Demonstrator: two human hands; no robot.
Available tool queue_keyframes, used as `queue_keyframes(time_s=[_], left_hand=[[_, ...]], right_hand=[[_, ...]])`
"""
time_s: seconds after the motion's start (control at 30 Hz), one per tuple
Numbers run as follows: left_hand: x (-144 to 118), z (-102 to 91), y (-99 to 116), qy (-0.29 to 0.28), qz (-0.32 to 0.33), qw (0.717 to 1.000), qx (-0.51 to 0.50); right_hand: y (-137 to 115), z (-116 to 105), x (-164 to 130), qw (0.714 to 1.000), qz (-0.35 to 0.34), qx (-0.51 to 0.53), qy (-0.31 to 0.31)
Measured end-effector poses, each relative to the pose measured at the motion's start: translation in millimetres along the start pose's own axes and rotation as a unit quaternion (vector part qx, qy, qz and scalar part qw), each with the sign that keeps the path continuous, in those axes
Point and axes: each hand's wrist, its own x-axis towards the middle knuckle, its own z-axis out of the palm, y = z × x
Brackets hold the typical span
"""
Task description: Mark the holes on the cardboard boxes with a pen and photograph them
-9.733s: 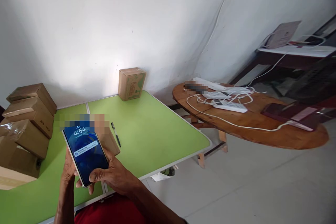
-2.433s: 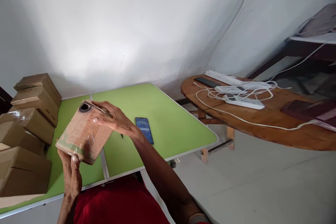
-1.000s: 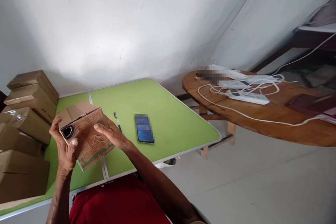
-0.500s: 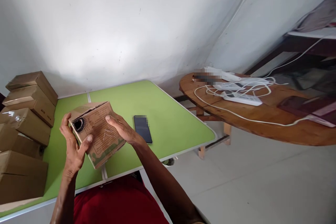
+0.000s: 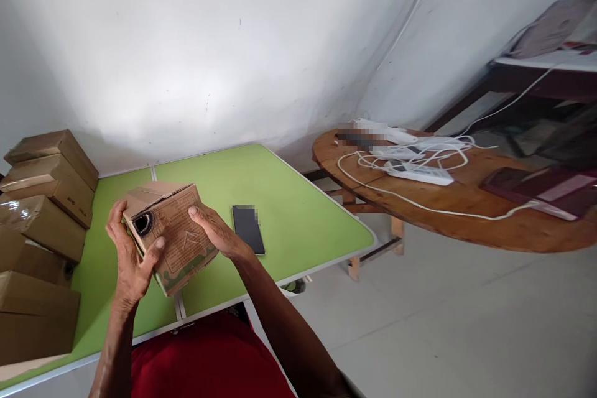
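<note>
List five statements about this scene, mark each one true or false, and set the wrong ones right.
1. The left hand and the right hand hold the same cardboard box. True.
2. The phone is in the right hand. False: it lies on the green table.
3. The held box has a dark round hole near one corner of its printed face. True.
4. The white power strips are on the green table. False: they lie on the wooden table.
5. Other cardboard boxes stand at the picture's left side. True.
</note>
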Motion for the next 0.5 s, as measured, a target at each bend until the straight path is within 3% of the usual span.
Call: queue_keyframes(time_s=[0.3,0.5], left_hand=[[5.6,-0.7,-3.9,-0.037,0.017,0.999,0.032],[4.2,-2.6,-15.0,-0.015,-0.050,0.997,-0.062]], right_hand=[[10.5,-5.5,-3.0,0.999,0.029,-0.010,0.034],[19.7,6.0,-9.7,0.996,0.038,-0.070,0.029]])
